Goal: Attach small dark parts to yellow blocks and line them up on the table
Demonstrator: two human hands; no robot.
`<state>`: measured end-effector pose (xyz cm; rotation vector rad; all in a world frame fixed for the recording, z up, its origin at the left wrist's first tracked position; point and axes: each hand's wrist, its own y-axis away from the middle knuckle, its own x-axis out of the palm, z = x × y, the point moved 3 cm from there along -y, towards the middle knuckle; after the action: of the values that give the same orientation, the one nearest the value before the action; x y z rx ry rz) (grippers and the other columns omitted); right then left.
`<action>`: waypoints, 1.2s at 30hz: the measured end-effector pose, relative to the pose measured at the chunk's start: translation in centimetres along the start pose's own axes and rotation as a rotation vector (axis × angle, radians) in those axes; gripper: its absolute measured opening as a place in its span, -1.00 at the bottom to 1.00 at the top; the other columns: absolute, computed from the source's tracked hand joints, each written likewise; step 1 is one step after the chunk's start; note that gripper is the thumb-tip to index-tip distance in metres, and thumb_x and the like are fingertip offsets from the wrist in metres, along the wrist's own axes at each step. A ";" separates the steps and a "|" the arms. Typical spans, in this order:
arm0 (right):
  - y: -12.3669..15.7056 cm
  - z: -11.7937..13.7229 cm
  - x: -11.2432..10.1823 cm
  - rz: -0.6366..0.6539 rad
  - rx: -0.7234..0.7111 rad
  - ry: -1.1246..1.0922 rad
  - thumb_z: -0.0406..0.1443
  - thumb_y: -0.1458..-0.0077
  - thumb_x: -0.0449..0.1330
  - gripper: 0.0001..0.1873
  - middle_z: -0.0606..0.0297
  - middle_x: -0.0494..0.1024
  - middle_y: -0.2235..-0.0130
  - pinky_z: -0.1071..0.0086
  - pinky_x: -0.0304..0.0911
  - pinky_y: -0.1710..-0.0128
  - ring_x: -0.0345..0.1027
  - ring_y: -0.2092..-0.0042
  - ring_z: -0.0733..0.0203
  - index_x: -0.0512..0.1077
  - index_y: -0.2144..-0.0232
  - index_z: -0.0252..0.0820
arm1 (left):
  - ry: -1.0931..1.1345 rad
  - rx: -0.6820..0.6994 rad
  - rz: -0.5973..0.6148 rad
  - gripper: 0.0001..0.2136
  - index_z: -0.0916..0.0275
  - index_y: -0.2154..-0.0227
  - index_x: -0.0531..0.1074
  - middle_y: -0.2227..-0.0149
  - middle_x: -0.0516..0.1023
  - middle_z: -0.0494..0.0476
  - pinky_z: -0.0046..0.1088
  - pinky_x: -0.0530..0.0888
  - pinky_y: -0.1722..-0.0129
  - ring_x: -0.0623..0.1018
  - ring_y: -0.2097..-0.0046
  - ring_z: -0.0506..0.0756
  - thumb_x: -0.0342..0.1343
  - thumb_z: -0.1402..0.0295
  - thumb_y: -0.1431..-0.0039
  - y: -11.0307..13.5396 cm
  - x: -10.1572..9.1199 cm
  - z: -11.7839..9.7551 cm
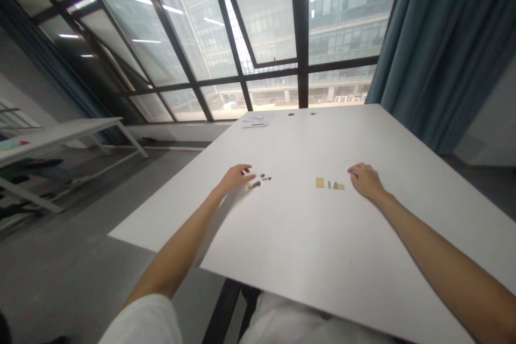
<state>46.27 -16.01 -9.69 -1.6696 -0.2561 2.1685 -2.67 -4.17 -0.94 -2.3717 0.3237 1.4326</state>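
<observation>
My left hand [237,177] rests over the white table [282,231] with its thumb and fingers apart and nothing visible between them. Just beside its thumb lies a loose group of small grey and dark pieces [256,184], too small to name, with a bit of yellow at its edge. My right hand [366,180] is closed, fingers curled with the tips together; whatever they pinch is too small to make out. To its left lies a row of flat pieces: a yellow square [320,182], narrow grey strips [332,185] and a smaller yellow piece [341,186].
Papers with a dark pen-like item [255,122] lie at the table's far left corner. Two small round dark spots [291,114] sit near the far edge. Beyond stand windows and a blue curtain [439,54]. Another white table [60,134] stands at left.
</observation>
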 end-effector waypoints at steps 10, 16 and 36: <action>0.0 -0.3 -0.1 -0.003 0.004 -0.001 -0.34 -0.19 0.04 -0.66 0.08 0.53 -0.01 0.13 0.24 0.02 0.32 0.00 -0.05 0.58 0.13 -0.16 | 0.078 -0.100 0.040 -0.48 0.22 0.12 0.57 0.19 0.63 0.14 -0.38 0.48 0.16 0.55 0.22 0.15 0.32 0.02 0.14 2.7 1.7 3.3; 0.0 -0.5 0.1 -0.004 -0.002 -0.001 -0.34 -0.21 0.02 -0.66 0.09 0.53 -0.01 0.13 0.24 0.01 0.32 0.01 -0.05 0.57 0.12 -0.16 | 0.020 -0.073 0.049 -0.57 0.21 0.24 0.59 0.26 0.61 0.12 -0.41 0.45 0.22 0.54 0.24 0.14 0.27 0.02 0.12 2.8 1.9 3.3; 0.0 -0.3 -0.1 0.023 0.013 0.019 -0.33 -0.21 0.03 -0.65 0.09 0.52 -0.01 0.20 0.21 0.03 0.31 0.00 -0.01 0.57 0.10 -0.17 | 0.083 0.010 -0.073 -0.62 0.27 0.31 0.58 0.38 0.58 0.11 -0.41 0.36 0.34 0.47 0.36 0.09 0.23 0.03 0.04 3.4 2.9 4.3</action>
<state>46.57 -16.05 -9.69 -1.6929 -0.2177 2.1657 -6.09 -5.55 -5.96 -2.4136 0.2618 1.3000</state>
